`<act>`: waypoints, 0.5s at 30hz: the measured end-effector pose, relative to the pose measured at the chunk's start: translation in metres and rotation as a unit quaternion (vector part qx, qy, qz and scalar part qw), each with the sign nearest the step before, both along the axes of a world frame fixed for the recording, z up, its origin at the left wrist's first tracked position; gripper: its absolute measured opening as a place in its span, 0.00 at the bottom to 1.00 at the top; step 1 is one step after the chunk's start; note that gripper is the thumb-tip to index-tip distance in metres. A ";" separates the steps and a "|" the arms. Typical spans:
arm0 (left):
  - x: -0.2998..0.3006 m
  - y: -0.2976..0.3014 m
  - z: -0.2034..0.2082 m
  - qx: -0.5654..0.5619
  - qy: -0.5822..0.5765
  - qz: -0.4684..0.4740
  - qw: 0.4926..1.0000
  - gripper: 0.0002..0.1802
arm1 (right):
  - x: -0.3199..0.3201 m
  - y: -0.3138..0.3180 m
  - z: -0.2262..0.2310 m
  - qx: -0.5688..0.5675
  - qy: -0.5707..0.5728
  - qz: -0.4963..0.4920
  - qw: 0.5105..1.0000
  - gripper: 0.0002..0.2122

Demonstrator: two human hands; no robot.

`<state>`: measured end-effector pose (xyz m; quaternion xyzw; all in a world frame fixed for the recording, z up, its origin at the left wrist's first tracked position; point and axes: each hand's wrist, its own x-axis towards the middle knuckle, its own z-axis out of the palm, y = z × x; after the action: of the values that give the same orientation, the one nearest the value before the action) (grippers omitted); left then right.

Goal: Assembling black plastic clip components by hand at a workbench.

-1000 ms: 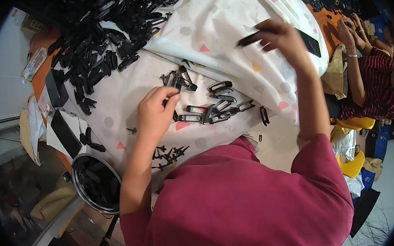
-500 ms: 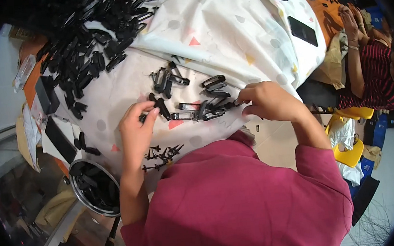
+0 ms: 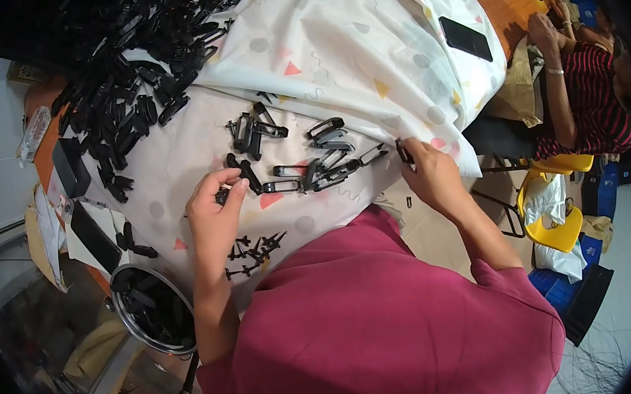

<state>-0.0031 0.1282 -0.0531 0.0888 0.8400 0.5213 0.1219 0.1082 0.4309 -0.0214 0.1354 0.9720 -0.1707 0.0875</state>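
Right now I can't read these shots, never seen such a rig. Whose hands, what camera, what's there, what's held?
No machine: just one person's bare hands. Every picture comes from the left of two head-worn fisheye cameras looking down, so straight edges bend. On the cloth lie a heap of black parts, looser frames, small pins and a phone. The left hand holds a dark piece, partly hidden; the right hand pinches a black part.

Black frames (image 3: pixel 310 175) looked like hard plastic, smooth, kinda glossy along edges. Parts pile (image 3: pixel 133 81) was plastic-looking too, mostly dull with few shiny glints. Printed cover (image 3: pixel 332 45) seemed smooth, creased. Maroon shirt (image 3: pixel 393 310) was matt cloth. Tub rim (image 3: pixel 132 332) looked like shiny metal.
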 end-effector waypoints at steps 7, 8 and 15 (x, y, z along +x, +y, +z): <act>0.010 -0.003 0.004 -0.011 -0.017 0.004 1.000 0.09 | -0.038 0.015 -0.003 0.111 0.188 0.017 0.976 0.09; 0.012 -0.003 0.005 -0.008 -0.019 0.004 1.000 0.09 | -0.041 0.021 -0.007 0.116 0.136 0.002 0.984 0.11; 0.007 -0.005 -0.006 0.015 -0.059 0.013 0.998 0.09 | -0.016 -0.002 -0.024 0.019 0.030 0.159 0.987 0.16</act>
<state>0.0040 0.1231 -0.0594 0.0486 0.8243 0.5400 0.1631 0.0920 0.4293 -0.0452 -0.0243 0.9865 -0.1397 0.0820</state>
